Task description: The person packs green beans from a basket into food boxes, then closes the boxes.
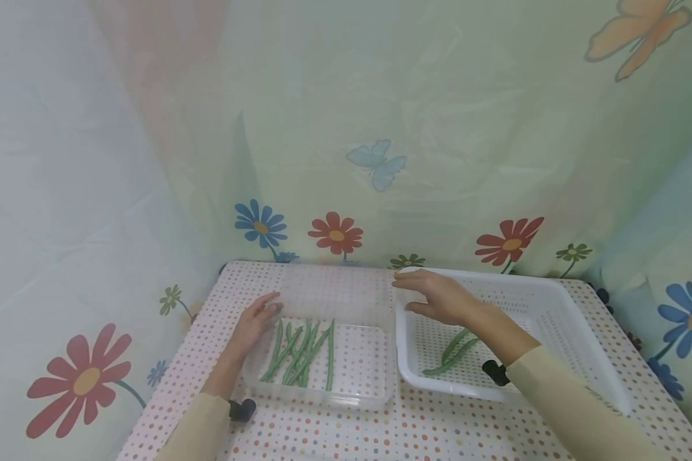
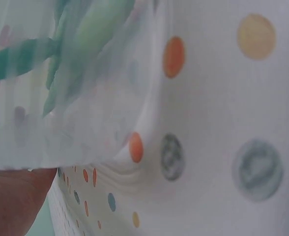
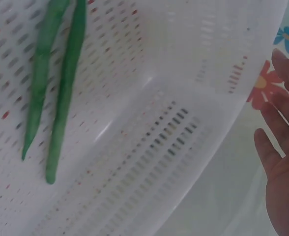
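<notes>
Several green beans [image 1: 305,355] lie in the left half of a clear plastic box [image 1: 357,400], whose lid [image 1: 337,288] is folded back behind it. My left hand [image 1: 254,323] is at the box's left side, fingers extended towards its back corner; in the left wrist view part of that hand [image 2: 19,201] shows beside the box wall. Over the back left corner of a white perforated basket [image 1: 576,333] hovers my right hand [image 1: 438,298], holding nothing. Its fingers are spread loosely in the right wrist view. Two green beans [image 3: 63,103] lie on the basket floor.
A dotted cloth covers the table [image 1: 427,429]. The box stands directly left of the basket, with a narrow gap between. Behind the table hangs a curtain [image 1: 438,205] printed with flowers and butterflies. Dark wrist cameras [image 1: 242,410] sit on both wrists.
</notes>
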The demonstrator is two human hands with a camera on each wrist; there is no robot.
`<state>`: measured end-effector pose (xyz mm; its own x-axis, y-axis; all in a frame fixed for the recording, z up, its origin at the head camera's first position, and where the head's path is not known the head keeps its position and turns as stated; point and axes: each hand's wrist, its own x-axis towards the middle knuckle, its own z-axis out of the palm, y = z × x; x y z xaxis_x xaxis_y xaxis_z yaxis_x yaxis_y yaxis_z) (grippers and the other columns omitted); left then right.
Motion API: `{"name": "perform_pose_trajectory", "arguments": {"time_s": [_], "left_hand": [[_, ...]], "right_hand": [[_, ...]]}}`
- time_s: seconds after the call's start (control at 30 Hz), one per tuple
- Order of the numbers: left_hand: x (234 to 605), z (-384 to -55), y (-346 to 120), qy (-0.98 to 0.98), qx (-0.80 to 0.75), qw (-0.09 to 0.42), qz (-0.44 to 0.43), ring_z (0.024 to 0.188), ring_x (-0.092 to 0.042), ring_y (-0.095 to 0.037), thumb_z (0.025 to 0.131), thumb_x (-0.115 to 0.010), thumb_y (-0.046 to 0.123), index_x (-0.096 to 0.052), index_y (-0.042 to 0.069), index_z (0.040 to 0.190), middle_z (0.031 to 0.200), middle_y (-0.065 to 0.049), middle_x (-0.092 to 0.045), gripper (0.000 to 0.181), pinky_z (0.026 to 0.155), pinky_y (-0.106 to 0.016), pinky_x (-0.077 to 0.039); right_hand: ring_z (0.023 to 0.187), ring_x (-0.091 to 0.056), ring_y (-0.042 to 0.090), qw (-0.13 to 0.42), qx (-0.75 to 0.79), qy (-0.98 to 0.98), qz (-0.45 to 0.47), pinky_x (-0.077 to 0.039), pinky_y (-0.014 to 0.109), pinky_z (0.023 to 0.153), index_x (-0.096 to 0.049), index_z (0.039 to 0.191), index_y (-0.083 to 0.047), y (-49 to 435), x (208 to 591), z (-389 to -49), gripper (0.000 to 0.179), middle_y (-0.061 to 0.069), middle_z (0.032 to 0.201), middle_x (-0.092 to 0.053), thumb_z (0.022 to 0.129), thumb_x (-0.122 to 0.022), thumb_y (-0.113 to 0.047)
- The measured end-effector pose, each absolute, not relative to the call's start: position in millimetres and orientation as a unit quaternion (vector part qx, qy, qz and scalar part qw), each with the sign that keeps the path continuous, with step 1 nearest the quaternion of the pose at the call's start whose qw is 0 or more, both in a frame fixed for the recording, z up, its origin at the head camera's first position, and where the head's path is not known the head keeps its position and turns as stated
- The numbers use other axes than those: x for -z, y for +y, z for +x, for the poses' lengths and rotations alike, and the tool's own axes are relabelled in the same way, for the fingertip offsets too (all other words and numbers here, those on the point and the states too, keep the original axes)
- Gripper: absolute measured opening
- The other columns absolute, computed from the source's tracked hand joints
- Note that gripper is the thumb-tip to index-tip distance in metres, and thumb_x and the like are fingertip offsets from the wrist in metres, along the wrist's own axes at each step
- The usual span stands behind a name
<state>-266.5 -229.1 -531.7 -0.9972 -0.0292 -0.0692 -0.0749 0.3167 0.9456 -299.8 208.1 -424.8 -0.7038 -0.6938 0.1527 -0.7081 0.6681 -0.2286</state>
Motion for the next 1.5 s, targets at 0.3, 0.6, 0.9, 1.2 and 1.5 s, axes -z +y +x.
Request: {"name": "perform_pose_trajectory", "arguments": {"time_s": [0.3,0.6,0.9,1.2,1.5], "left_hand": [[517.9,-259.8,-222.9,0.807,-0.589,0.031,-0.039,0.155,-0.036,-0.036,0.112,-0.046,0.032,-0.049,0.022,0.154,0.155,-0.013,-0.055,0.044,0.127,-0.06,-0.028],[513.0,-259.8,-221.2,0.805,-0.59,0.039,-0.053,0.156,-0.033,-0.036,0.112,-0.046,0.029,-0.048,0.019,0.155,0.157,-0.014,-0.053,0.044,0.128,-0.059,-0.023],[531.5,-267.2,-228.2,0.81,-0.584,0.022,-0.041,0.156,-0.035,-0.032,0.11,-0.048,0.038,-0.051,0.028,0.152,0.155,-0.008,-0.056,0.043,0.129,-0.059,-0.022],[530.9,-266.7,-228.4,0.813,-0.582,0.016,-0.032,0.154,-0.038,-0.033,0.111,-0.047,0.037,-0.052,0.027,0.152,0.154,-0.008,-0.057,0.043,0.128,-0.059,-0.026],[531.0,-267.0,-228.8,0.812,-0.583,0.018,-0.033,0.155,-0.035,-0.032,0.11,-0.048,0.039,-0.052,0.027,0.152,0.155,-0.008,-0.056,0.044,0.128,-0.06,-0.023]], "right_hand": [[0.134,-0.058,0.041,0.015,-0.13,-0.923,0.361,-0.053,0.059,0.105,-0.073,0.128,-0.008,240.7,434.8,-303.0,0.037,0.015,0.144,-0.064,0.092,-0.079,-0.014],[0.126,-0.065,0.041,-0.104,-0.156,-0.933,0.307,-0.054,0.061,0.104,-0.081,0.112,-0.015,258.3,445.1,-310.5,0.027,0.011,0.128,-0.074,0.086,-0.085,-0.012],[0.129,-0.061,0.043,-0.181,-0.174,-0.936,0.247,-0.05,0.064,0.108,-0.082,0.105,-0.018,265.3,450.7,-305.4,0.025,0.009,0.125,-0.075,0.083,-0.085,-0.006],[0.118,-0.067,0.035,-0.206,-0.164,-0.938,0.224,-0.054,0.058,0.104,-0.083,0.102,-0.018,271.8,454.8,-302.4,0.025,0.005,0.118,-0.075,0.082,-0.085,-0.003],[0.101,-0.066,0.022,-0.213,-0.164,-0.941,0.206,-0.059,0.052,0.095,-0.084,0.098,-0.018,274.5,461.9,-303.0,0.027,-0.001,0.105,-0.073,0.079,-0.085,0.0]]}}
